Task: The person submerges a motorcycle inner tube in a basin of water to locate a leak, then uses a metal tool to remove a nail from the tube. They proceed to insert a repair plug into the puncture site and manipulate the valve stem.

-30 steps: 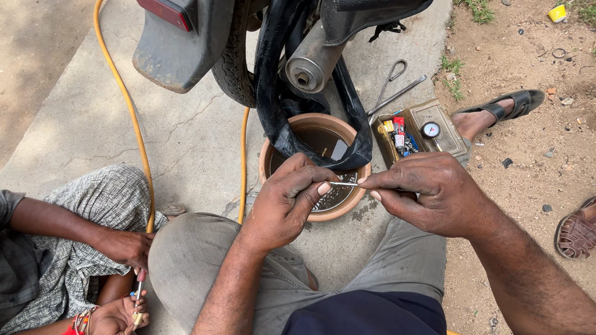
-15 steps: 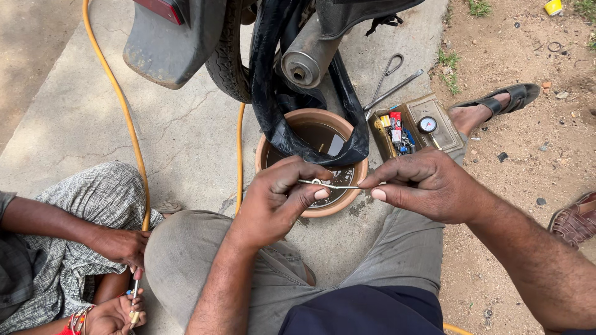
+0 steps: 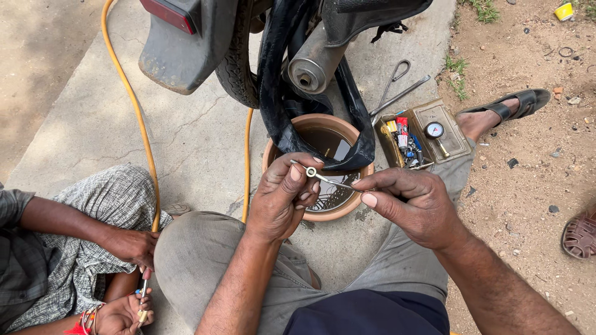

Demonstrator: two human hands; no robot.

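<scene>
Above a clay bowl (image 3: pixel 323 211) of water, the left hand (image 3: pixel 282 198) pinches a small metal ring (image 3: pixel 311 172) while the right hand (image 3: pixel 413 205) grips a thin rod (image 3: pixel 335 182) touching it; a black tube (image 3: pixel 279 93) drapes into the bowl.

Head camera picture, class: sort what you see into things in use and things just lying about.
In use:
left hand
right hand
thin metal tool
black inner tube
clay water bowl

Lying about:
toolbox
metal rods
yellow hose
sandal
</scene>
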